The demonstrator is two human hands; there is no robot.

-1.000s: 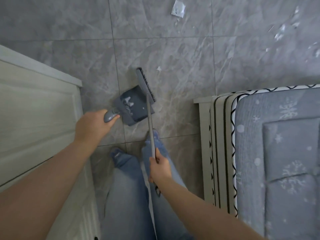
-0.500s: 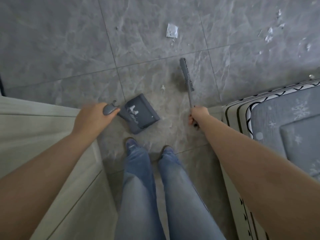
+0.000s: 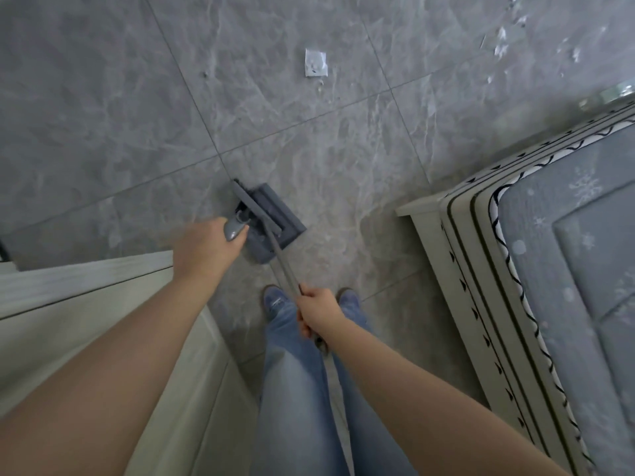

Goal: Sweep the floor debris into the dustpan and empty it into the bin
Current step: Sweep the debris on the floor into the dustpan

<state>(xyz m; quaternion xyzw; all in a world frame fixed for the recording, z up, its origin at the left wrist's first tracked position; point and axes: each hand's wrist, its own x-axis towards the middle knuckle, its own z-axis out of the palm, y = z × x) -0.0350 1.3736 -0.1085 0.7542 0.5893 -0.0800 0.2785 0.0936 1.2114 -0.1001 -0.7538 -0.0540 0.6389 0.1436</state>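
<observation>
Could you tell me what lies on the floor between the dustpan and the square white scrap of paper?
In the head view, only bare grey tile and a grout line lie between the dustpan and the white paper scrap.

The broom head (image 3: 257,210) hid much of the dustpan's (image 3: 279,214) inside; far-right debris (image 3: 501,39) was blurred.

Grey marbled floor tiles (image 3: 103,97) between bed (image 3: 567,269) and pale cabinet (image 3: 68,304).

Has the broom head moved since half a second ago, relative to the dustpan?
Yes. The broom head now lies across the dustpan; earlier it stood apart on the floor, toward the bed side.
</observation>
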